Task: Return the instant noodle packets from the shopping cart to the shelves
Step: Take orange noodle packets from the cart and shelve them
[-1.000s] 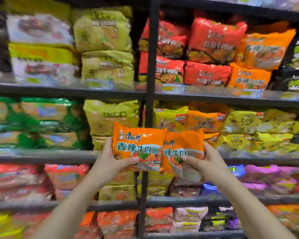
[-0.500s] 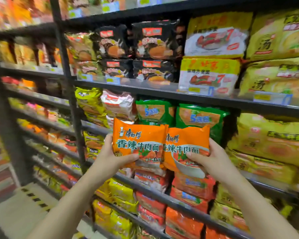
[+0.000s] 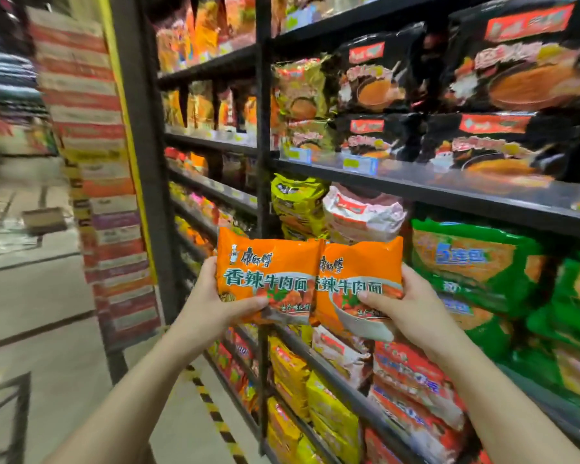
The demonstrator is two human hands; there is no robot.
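Noodle packets (image 3: 310, 283), upright, side by side

A stack of striped cartons (image 3: 94, 182) stood against the end of the rack, at the left. Black-and-yellow hazard tape (image 3: 211, 410) ran along the tiled floor (image 3: 41, 296) by the rack's foot.

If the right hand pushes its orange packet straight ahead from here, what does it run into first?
Probably the white and red noodle bag on the shelf just behind the orange packet that the right hand holds, or the shelf edge below it. Depth is hard to judge from this view.
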